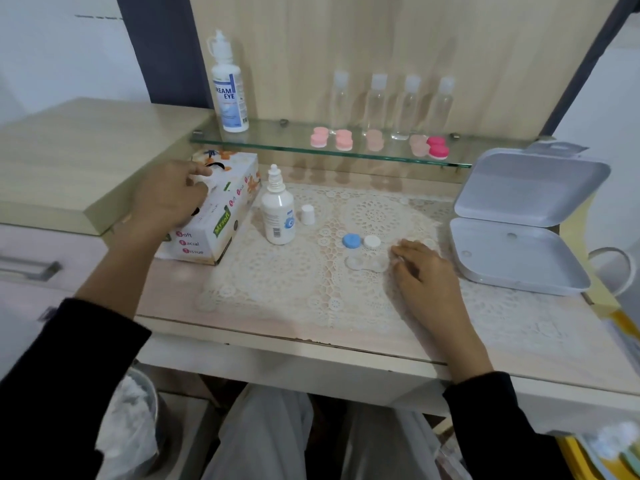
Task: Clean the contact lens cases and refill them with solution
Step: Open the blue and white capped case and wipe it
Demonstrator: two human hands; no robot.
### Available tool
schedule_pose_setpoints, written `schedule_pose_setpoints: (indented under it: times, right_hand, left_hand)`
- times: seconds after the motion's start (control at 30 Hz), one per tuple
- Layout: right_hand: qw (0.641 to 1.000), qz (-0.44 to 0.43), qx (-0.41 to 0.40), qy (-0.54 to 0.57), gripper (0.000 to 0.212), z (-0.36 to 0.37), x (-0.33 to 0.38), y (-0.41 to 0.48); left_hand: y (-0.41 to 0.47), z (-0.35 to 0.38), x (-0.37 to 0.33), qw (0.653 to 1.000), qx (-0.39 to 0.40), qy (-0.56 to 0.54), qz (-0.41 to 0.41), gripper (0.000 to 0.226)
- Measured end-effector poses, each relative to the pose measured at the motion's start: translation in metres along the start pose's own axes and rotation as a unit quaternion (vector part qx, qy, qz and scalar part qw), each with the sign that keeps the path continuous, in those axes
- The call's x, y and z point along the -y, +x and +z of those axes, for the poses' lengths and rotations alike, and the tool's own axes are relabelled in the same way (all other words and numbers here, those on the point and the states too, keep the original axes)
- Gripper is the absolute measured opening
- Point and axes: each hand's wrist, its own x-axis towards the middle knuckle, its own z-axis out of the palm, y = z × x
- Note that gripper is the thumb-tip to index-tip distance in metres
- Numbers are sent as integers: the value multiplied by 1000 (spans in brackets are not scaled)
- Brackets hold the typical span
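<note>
Head view: on the worktop (263, 329), over a lace mat (294, 278), the right grip (427, 277) rests palm down, released, its loosely bent fingertips (398, 255) at the right rim of the clear lens case (366, 264), which lies open. Just behind the case sit a blue cap (351, 241) and a white cap (372, 242), side by side. Further left stands the small solution bottle (277, 216), uncapped, its cap (307, 214) upright just beside it. The left grip (166, 195) curls over the slot of the tissue box (225, 220); I cannot tell whether it pinches a tissue. At far right lies an open white box (519, 268). Behind, a glass shelf (277, 142) carries a large bottle (230, 91), four clear bottles (375, 105) and pink cases (343, 140).
</note>
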Motion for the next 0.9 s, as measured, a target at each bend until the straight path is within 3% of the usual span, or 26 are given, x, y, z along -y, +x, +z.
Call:
schedule_pose_setpoints:
  times: [0.17,0.37,0.67,0.8,0.9]
  right_hand:
    - [1000,-3,-3,3,29,-2,1,-1]
    - [1000,-1,-2,1,31,1,-3,1]
    - [1000,4,5,15,31,1,-4,1]
    - [1000,4,4,20,31,1,-5,1]
    - [1000,4,5,28,32,2,-4,1]
  left_hand:
    - [22,-3,-2,996,41,84,5,33]
    - [20,-2,-2,997,-54,63,-9,22]
    - [6,-24,-12,957,-248,-143,42,33]
    - [-5,-31,-25,922,-273,-267,63,6]
    - [-24,-34,-39,890,-261,-360,100,11]
